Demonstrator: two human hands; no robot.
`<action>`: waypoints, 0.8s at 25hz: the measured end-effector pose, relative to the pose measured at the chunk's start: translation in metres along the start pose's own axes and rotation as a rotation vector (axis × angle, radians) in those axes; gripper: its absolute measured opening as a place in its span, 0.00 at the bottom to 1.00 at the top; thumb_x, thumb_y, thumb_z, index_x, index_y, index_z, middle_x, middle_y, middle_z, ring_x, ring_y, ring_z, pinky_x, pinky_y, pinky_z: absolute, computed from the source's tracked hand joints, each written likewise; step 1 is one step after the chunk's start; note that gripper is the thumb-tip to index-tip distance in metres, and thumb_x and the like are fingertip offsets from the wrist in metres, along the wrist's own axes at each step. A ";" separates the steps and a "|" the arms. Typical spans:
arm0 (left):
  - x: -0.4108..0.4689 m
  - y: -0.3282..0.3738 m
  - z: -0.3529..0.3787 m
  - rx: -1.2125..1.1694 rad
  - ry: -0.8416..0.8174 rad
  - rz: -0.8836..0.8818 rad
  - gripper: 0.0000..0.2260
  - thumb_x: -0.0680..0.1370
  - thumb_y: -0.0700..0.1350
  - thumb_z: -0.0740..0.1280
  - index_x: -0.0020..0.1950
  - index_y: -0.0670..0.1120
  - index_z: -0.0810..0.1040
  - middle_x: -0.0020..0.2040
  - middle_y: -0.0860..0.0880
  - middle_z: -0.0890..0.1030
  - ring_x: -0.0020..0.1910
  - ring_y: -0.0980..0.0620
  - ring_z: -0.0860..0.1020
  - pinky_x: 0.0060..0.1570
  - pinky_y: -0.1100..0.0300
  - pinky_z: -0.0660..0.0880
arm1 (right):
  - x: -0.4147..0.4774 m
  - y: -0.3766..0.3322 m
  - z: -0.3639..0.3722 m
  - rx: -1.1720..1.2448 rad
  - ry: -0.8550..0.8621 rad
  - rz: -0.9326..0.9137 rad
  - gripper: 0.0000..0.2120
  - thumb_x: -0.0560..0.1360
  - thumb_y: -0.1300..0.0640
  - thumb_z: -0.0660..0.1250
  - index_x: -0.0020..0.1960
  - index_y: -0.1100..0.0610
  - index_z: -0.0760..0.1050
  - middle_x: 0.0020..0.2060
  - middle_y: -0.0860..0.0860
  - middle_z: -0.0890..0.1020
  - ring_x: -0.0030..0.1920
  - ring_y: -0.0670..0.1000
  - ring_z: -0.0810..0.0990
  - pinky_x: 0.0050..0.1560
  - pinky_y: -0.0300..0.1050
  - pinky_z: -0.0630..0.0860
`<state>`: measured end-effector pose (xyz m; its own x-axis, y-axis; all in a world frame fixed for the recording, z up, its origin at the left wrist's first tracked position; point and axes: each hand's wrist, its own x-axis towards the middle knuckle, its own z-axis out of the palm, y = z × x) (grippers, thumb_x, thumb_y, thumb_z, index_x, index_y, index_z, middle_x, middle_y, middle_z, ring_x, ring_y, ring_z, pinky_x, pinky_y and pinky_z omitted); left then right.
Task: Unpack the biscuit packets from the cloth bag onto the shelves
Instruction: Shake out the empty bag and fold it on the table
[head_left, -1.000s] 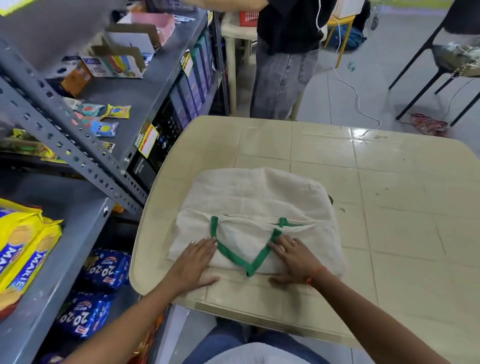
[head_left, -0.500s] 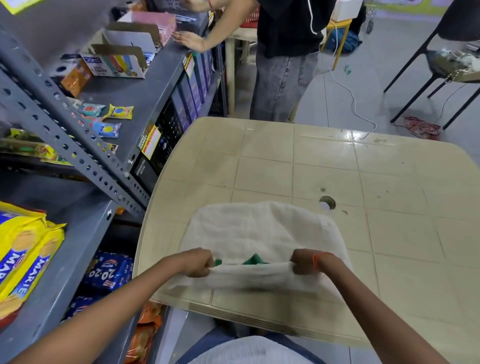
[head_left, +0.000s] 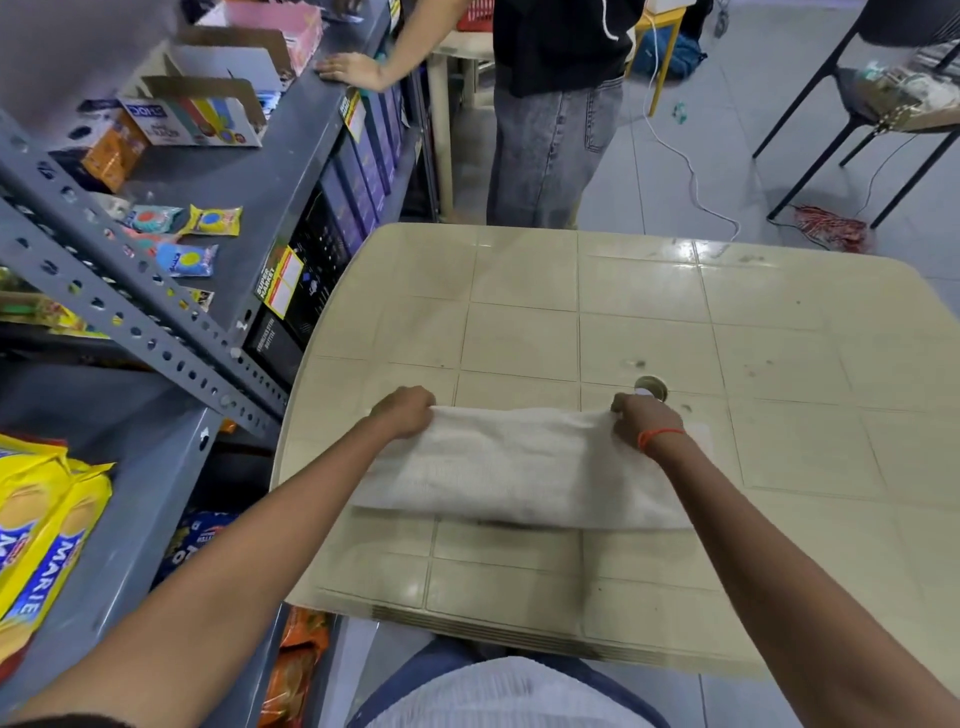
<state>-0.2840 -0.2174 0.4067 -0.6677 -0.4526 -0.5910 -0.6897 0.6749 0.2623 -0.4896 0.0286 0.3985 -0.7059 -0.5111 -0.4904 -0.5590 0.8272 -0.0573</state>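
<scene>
Both the left hand (head_left: 408, 411) and right hand (head_left: 644, 418) pinch the far corners of the flat, folded off-white cloth bag (head_left: 519, 465) on the beige plastic table (head_left: 779, 364), while yellow biscuit packets (head_left: 39, 540) sit shelved, suggesting unpacking is essentially complete.

Bright, even indoor light; glare patches on the table (head_left: 675, 252) far edge; soft shadow under the folded cloth (head_left: 519, 467). Wide-angle bending at frame edges; slight blur throughout.
</scene>
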 end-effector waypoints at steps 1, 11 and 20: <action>0.001 -0.002 0.009 -0.006 0.076 -0.022 0.12 0.78 0.39 0.55 0.53 0.43 0.78 0.53 0.43 0.80 0.53 0.43 0.77 0.49 0.55 0.71 | -0.006 -0.002 0.009 -0.024 0.117 0.017 0.16 0.76 0.63 0.57 0.63 0.60 0.72 0.61 0.60 0.75 0.62 0.59 0.74 0.62 0.52 0.70; -0.052 -0.014 0.111 -0.380 0.533 -0.621 0.39 0.76 0.64 0.58 0.77 0.41 0.49 0.73 0.35 0.62 0.70 0.36 0.63 0.65 0.39 0.62 | -0.063 -0.073 0.123 -0.075 0.188 -0.424 0.35 0.77 0.35 0.43 0.77 0.49 0.38 0.76 0.50 0.37 0.78 0.55 0.39 0.75 0.58 0.33; -0.085 0.026 0.045 -0.769 0.494 -0.379 0.14 0.74 0.50 0.68 0.54 0.42 0.78 0.51 0.41 0.82 0.49 0.41 0.79 0.42 0.59 0.71 | -0.063 -0.092 0.128 -0.096 0.120 -0.417 0.34 0.77 0.35 0.43 0.78 0.49 0.40 0.76 0.49 0.37 0.78 0.54 0.37 0.74 0.60 0.35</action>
<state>-0.2328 -0.1355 0.4293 -0.2864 -0.8709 -0.3994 -0.7593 -0.0480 0.6490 -0.3378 0.0144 0.3239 -0.4538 -0.8246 -0.3377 -0.8404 0.5220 -0.1454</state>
